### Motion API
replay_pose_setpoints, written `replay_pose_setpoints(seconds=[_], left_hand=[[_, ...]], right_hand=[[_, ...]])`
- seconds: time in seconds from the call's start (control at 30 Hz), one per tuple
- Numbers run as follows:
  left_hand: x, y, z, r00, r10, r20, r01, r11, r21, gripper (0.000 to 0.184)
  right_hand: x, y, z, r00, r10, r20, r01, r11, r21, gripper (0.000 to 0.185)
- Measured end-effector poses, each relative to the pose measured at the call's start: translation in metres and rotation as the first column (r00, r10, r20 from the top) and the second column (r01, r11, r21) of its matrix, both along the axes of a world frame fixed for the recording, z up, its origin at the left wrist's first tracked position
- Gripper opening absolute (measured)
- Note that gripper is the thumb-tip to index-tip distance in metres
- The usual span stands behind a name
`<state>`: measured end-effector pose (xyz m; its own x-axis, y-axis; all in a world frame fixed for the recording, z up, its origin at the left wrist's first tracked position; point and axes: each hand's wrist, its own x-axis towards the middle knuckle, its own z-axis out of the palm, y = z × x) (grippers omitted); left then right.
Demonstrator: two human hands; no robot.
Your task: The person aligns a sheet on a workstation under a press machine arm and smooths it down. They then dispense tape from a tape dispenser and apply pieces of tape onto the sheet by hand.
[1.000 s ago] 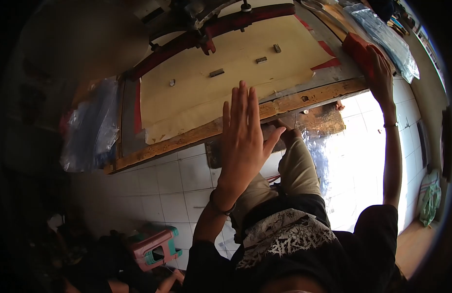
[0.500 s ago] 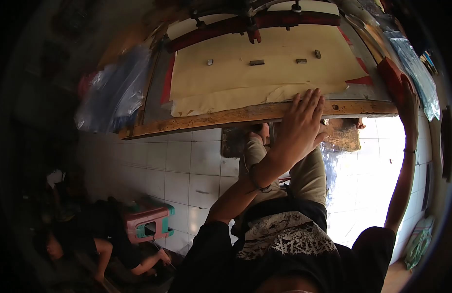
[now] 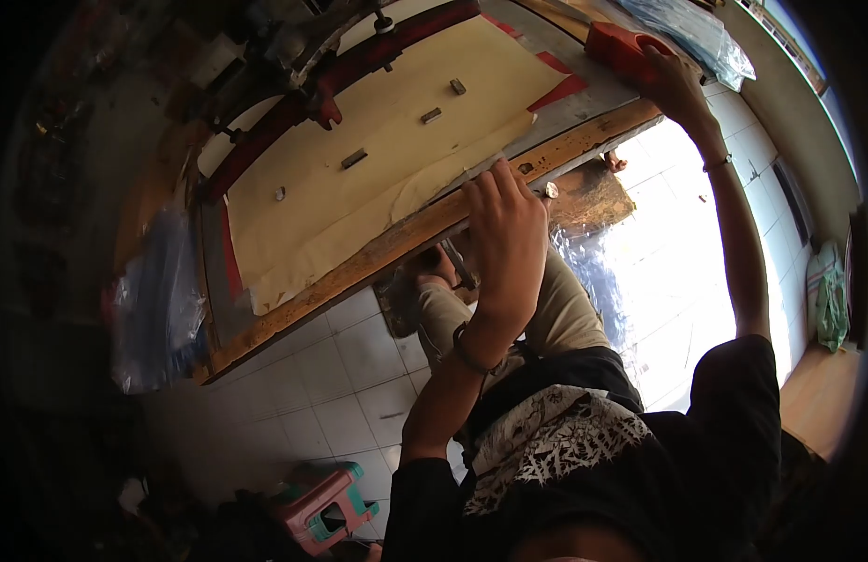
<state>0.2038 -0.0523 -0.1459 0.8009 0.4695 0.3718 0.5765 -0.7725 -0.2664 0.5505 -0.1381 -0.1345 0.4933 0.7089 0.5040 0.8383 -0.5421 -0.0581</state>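
A wood-framed work surface (image 3: 265, 332) spans the upper middle, tilted in view. On it lies a large yellowish sheet (image 3: 312, 206) with several small metal blocks (image 3: 354, 158) on top. My left hand (image 3: 509, 239) is at the near wooden edge, its fingers bent over the rim and holding it; the thumb is hard to see. At the far right corner my right hand (image 3: 675, 89) grips a red block-like object (image 3: 621, 51), its exact kind unclear. A dark red curved bar (image 3: 284, 108) with knobs crosses above the sheet's far side.
Clear plastic sheets (image 3: 157, 309) hang at the left corner, and more plastic (image 3: 687, 33) lies at the upper right. A pink and green stool (image 3: 326, 510) stands on the tiled floor (image 3: 345, 351) at lower left. A green bag (image 3: 827, 295) sits at the right.
My view has turned, so the work surface now slants up to the right. My left fingers went from stretched out to bent at the edge. The other person has mostly left view.
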Motion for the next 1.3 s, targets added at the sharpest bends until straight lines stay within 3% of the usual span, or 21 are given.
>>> replay_pose_setpoints(seconds=[0.03,0.13,0.17,0.23,0.3,0.4,0.43,0.53,0.57,0.67,0.7,0.87,0.97,1.07,1.13,1.17,1.2,1.27,1.3], left_hand=[[-0.002,0.002,0.002,0.997,-0.033,0.075,0.039,0.995,-0.089,0.058],[-0.016,0.002,0.01,0.997,-0.067,0.046,0.075,0.975,-0.209,0.051],[-0.022,0.0,0.007,0.984,-0.115,0.134,0.125,0.99,-0.063,0.041],[-0.041,-0.004,0.011,0.974,-0.181,0.133,0.211,0.941,-0.263,0.036],[-0.059,-0.008,0.007,0.934,-0.246,0.257,0.342,0.819,-0.46,0.03],[-0.07,-0.005,0.017,0.9,-0.172,0.401,0.34,0.852,-0.398,0.031],[-0.072,-0.001,0.029,0.905,-0.145,0.399,0.315,0.859,-0.403,0.05],[-0.055,0.018,0.035,0.876,-0.23,0.425,0.345,0.913,-0.216,0.08],[-0.046,0.022,0.023,0.923,-0.215,0.319,0.322,0.886,-0.334,0.102],[-0.032,0.019,-0.01,0.99,-0.14,-0.006,0.136,0.967,-0.215,0.103],[-0.036,0.018,-0.014,0.982,-0.169,0.09,0.189,0.927,-0.325,0.104],[-0.037,-0.001,-0.02,0.991,-0.087,0.105,0.117,0.941,-0.318,0.099],[-0.046,-0.004,-0.02,0.987,-0.115,0.112,0.146,0.935,-0.323,0.096],[-0.058,-0.002,-0.019,0.96,-0.178,0.215,0.251,0.888,-0.386,0.081],[-0.069,-0.002,-0.019,0.936,-0.221,0.273,0.325,0.84,-0.435,0.071],[-0.077,-0.002,-0.014,0.899,-0.236,0.37,0.396,0.798,-0.454,0.054],[-0.083,-0.002,-0.012,0.867,-0.212,0.451,0.447,0.731,-0.516,0.051],[-0.092,-0.006,-0.008,0.803,-0.147,0.578,0.55,0.556,-0.623,0.047],[-0.09,-0.006,-0.001,0.717,-0.124,0.686,0.635,0.521,-0.57,0.041]], right_hand=[[0.004,-0.001,-0.002,1.0,0.019,0.015,-0.019,1.0,0.013,0.059],[0.003,0.001,0.0,1.0,0.007,0.018,-0.007,1.0,-0.001,0.059],[-0.007,0.001,0.006,0.999,-0.032,-0.01,0.031,0.999,-0.019,0.057],[-0.005,0.003,0.002,0.997,-0.072,-0.023,0.071,0.996,-0.056,0.056],[0.015,0.0,-0.01,0.998,-0.07,0.007,0.07,0.995,-0.071,0.056],[0.007,-0.002,-0.008,0.999,-0.023,0.044,0.025,0.999,-0.032,0.058],[0.012,0.0,-0.012,0.999,-0.043,0.03,0.044,0.999,-0.032,0.059],[0.006,0.001,-0.01,0.997,-0.069,0.044,0.069,0.998,0.003,0.055],[0.006,0.0,-0.01,0.996,-0.081,0.031,0.081,0.997,-0.011,0.054],[0.007,0.002,-0.003,0.995,-0.097,0.003,0.097,0.994,-0.045,0.053],[0.004,0.003,0.0,0.995,-0.096,-0.015,0.095,0.994,-0.046,0.054],[0.017,0.014,0.018,1.0,-0.023,0.005,0.024,0.955,-0.296,0.048],[0.024,0.011,0.003,0.998,0.053,0.043,-0.049,0.994,-0.094,0.043],[-0.003,-0.021,0.011,0.957,0.194,-0.216,-0.187,0.981,0.051,0.039],[-0.061,-0.04,0.025,0.948,0.115,-0.295,-0.067,0.984,0.167,0.037],[-0.076,-0.054,0.021,0.886,0.174,-0.43,-0.077,0.969,0.234,0.037],[-0.089,-0.067,0.015,0.798,0.236,-0.554,-0.073,0.951,0.3,0.037],[-0.136,-0.084,0.012,0.739,0.314,-0.597,-0.114,0.93,0.348,0.044],[-0.154,-0.088,0.006,0.724,0.358,-0.59,-0.168,0.92,0.353,0.049]])
